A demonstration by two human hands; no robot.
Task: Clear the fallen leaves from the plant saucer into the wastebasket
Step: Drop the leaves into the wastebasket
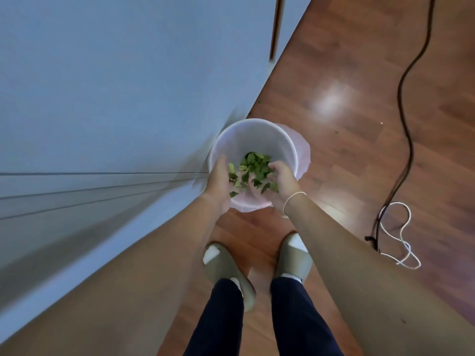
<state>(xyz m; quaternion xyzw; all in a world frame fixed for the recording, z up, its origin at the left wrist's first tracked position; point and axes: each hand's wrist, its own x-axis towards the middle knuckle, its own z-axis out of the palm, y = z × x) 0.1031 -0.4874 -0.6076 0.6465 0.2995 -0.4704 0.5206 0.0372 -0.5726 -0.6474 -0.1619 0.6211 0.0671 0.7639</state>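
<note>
A white wastebasket (pixel 253 129) lined with a pale plastic bag stands on the wooden floor against the wall. Both my hands hover over its near rim. Green leaves (pixel 253 167) are falling between the hands and lie inside the basket. My left hand (pixel 218 181) is spread with its palm turned inward, a few leaves by its fingers. My right hand (pixel 282 179) is also spread, fingers curled loosely, a white string band around its wrist. The plant saucer is out of sight.
A pale wall (pixel 115 86) runs along the left. A black cable (pixel 406 98) and a white cord (pixel 401 235) trail on the floor at the right. My slippered feet (pixel 257 263) stand just behind the basket. A few leaf bits lie on the floor.
</note>
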